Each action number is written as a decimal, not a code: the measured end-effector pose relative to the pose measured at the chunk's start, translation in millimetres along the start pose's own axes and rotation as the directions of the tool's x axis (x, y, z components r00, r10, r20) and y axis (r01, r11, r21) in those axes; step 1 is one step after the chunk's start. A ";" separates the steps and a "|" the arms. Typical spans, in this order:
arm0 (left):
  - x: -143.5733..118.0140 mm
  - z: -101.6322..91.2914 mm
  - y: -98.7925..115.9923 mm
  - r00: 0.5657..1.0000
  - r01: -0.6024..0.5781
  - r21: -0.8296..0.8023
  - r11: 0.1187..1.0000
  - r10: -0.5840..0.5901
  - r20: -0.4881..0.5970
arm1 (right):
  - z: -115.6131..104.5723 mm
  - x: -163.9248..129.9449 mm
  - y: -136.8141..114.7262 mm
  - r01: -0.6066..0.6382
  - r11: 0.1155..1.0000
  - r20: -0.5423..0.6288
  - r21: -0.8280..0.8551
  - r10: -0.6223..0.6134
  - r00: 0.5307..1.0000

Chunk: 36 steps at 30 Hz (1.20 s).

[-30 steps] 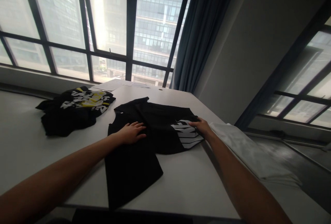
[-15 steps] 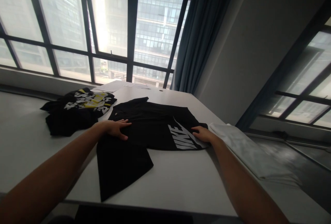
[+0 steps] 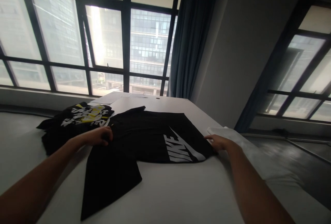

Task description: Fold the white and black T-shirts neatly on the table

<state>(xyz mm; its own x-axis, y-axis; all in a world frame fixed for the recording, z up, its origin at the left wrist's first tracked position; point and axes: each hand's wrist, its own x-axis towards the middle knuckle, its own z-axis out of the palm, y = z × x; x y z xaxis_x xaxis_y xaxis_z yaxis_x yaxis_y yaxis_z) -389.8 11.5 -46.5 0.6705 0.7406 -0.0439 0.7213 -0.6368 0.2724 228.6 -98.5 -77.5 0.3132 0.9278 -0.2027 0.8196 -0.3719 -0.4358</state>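
I find the black T-shirt (image 3: pixel 150 138) spread at six o'clock on the worktop (image 3: pixel 181 189). Left grip (image 3: pixel 97 136), eight o'clock, pinches its collar end; right grip (image 3: pixel 219 143), four o'clock, touches its hem, closure undetermined. Uneven pull could skew it; the printed garment (image 3: pixel 84 114), nine o'clock, might snag.

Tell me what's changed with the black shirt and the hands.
The left hand moved left from the middle of the black shirt to its collar end, now curled there. The right hand, at the hem, moved right. The shirt spread flatter, its pale print showing more fully. The crumpled shirt and white cloth stayed put.
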 end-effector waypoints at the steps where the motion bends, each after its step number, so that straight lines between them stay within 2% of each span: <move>1: -6.6 1.4 -0.8 0.999 -0.033 -0.037 0.999 0.034 0.024 | -1.8 0.0 2.2 -0.015 0.999 0.028 0.040 0.014 0.999; 3: -19.8 3.5 -5.7 0.995 -0.073 -0.109 0.991 0.079 0.053 | -5.3 0.6 5.4 -0.044 0.997 0.044 0.071 0.041 0.998; 4: -25.5 4.2 -9.6 0.995 -0.072 -0.130 0.989 0.080 0.056 | -6.5 1.1 6.4 -0.044 0.997 0.009 0.067 0.044 0.999; 6: -33.1 5.8 -18.2 0.998 -0.024 -0.133 0.991 0.032 0.056 | -7.7 2.0 6.8 -0.044 0.998 -0.060 0.035 0.046 0.997; 8: -34.8 8.6 -25.2 0.998 0.024 -0.117 0.993 -0.016 0.066 | -7.4 1.8 5.4 -0.018 1.000 -0.077 0.007 0.018 0.997; 12: -27.1 15.6 -26.1 1.000 0.005 -0.119 0.993 -0.003 0.016 | -6.4 -4.2 -3.7 0.117 0.988 0.050 0.097 -0.122 0.991; 14: -22.5 17.8 -21.7 1.000 -0.022 -0.121 0.992 0.020 -0.018 | -6.9 -9.3 -12.1 0.197 0.972 0.083 0.126 -0.208 0.975; 17: -16.6 18.7 -15.5 0.995 -0.081 -0.119 0.990 0.073 -0.064 | -8.5 -18.0 -27.5 0.337 0.936 0.069 0.105 -0.345 0.936; 20: -13.2 16.1 -11.8 0.980 -0.160 -0.150 0.976 0.138 -0.145 | -10.3 -26.6 -40.0 0.433 0.873 0.066 0.224 -0.457 0.887; 22: -13.9 12.2 -9.4 0.963 -0.202 -0.220 0.954 0.152 -0.224 | -11.3 -31.0 -43.1 0.469 0.817 0.054 0.336 -0.514 0.856; 24: -16.8 7.8 -6.8 0.958 -0.208 -0.343 0.916 0.120 -0.261 | -12.0 -32.4 -40.9 0.476 0.787 0.043 0.393 -0.533 0.845; 27: -19.4 5.6 -4.9 0.976 -0.136 -0.539 0.831 0.020 -0.216 | -10.9 -25.7 -30.4 0.438 0.814 0.061 0.382 -0.495 0.867; 30: -11.9 12.3 -6.8 0.962 -0.015 -0.635 0.772 -0.162 -0.220 | -5.8 -9.5 -17.6 0.345 0.888 0.000 0.303 -0.362 0.932; 32: -2.4 19.6 -8.6 0.915 0.086 -0.615 0.784 -0.307 -0.263 | -1.1 2.1 -11.0 0.208 0.961 -0.105 0.181 -0.192 0.976; 33: 2.1 22.8 -9.1 0.889 0.143 -0.584 0.799 -0.363 -0.278 | 1.1 6.8 -8.5 0.138 0.984 -0.161 0.114 -0.118 0.980; 35: 7.7 26.7 -9.0 0.860 0.230 -0.519 0.823 -0.421 -0.287 | 4.0 12.5 -5.2 0.060 0.998 -0.234 0.031 -0.052 0.971; 36: 8.1 27.0 -8.1 0.865 0.251 -0.498 0.830 -0.423 -0.269 | 4.6 13.2 -4.4 0.068 0.997 -0.240 0.026 -0.059 0.969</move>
<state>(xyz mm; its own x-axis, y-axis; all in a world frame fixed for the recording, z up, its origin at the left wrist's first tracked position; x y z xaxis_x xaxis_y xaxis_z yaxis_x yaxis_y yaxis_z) -385.5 16.8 -75.0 0.2284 0.9678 0.1054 0.6801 -0.2361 0.6941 227.0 -84.7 -82.3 0.3700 0.9282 0.0403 0.8263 -0.3089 -0.4709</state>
